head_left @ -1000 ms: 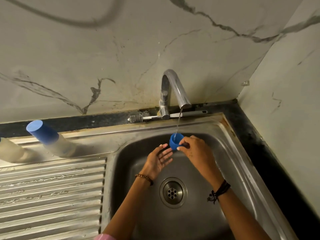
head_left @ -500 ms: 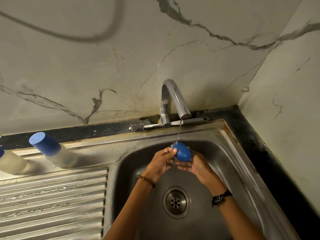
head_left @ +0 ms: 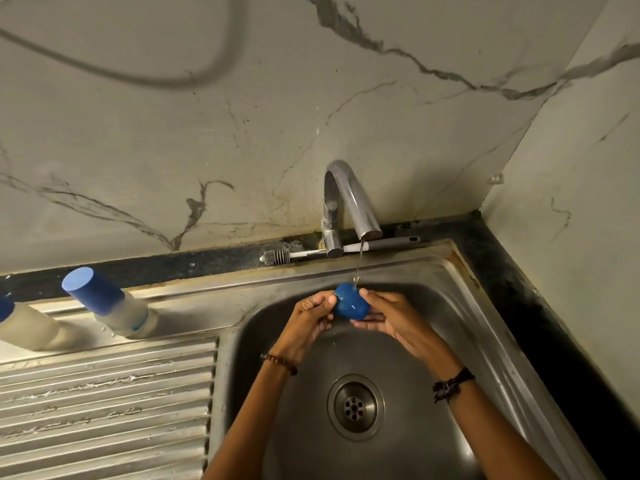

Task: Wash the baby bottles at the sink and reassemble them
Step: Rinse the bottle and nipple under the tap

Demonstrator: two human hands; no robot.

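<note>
A steel sink [head_left: 460, 306] with a ribbed drainboard [head_left: 104, 393] sits in a marble-walled corner. Two capped baby bottles [head_left: 110, 308] stand at centre left, and a bottle brush [head_left: 277, 256] lies behind the running tap [head_left: 346, 202]. At frame centre, the left hand [head_left: 306, 322] and right hand [head_left: 391, 315] both grasp the blue bottle cap [head_left: 350, 304] under the stream. Half a second ago the cap sat slightly lower, and the right hand's fingers now wrap it more.

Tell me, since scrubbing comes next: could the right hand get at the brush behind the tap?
Probably yes, once it lets go. The brush lies bare on the ledge behind the tap, but the right hand holds the blue cap with the left hand.
</note>
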